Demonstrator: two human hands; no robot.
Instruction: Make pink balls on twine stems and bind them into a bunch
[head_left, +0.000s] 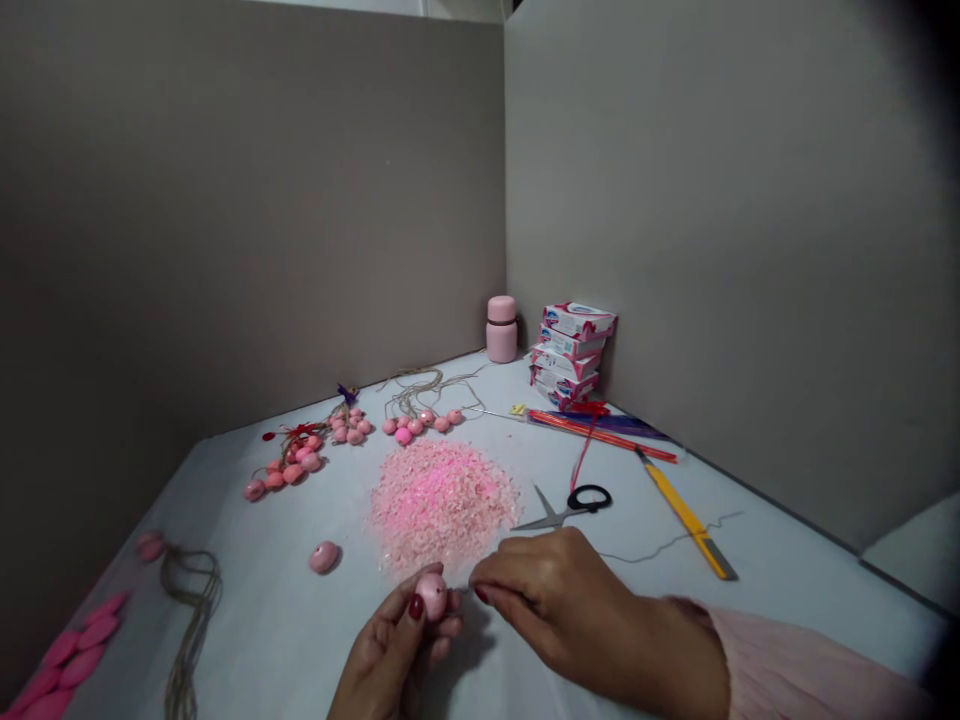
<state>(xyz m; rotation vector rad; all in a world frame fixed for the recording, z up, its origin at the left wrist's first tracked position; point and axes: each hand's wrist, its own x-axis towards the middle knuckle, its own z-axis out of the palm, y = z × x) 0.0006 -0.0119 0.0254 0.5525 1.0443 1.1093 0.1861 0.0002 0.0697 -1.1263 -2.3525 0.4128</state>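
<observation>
My left hand (pixel 401 640) holds a round pink bead (pixel 431 596) between thumb and fingers, low in the middle of the view. A small dark hole shows on its right side. Just right of it, my right hand (pixel 555 590) is pinched on something thin at the hole, apparently the end of a thin grey string (pixel 652 553). That string trails out behind the right hand toward a yellow utility knife (pixel 686 510). Open-bladed scissors (pixel 562 510) with black handles lie beyond my right hand. A heap of pink shavings (pixel 442 500) lies just past both hands.
A loose pink bead (pixel 325 557) sits left of the heap. Strung beads (pixel 292 470) and more beads (pixel 420 425) lie behind, with twine (pixel 191 600) and pink oval pieces (pixel 79 645) at left. Stacked boxes (pixel 571 350) and a pink flask (pixel 502 330) stand by grey partitions.
</observation>
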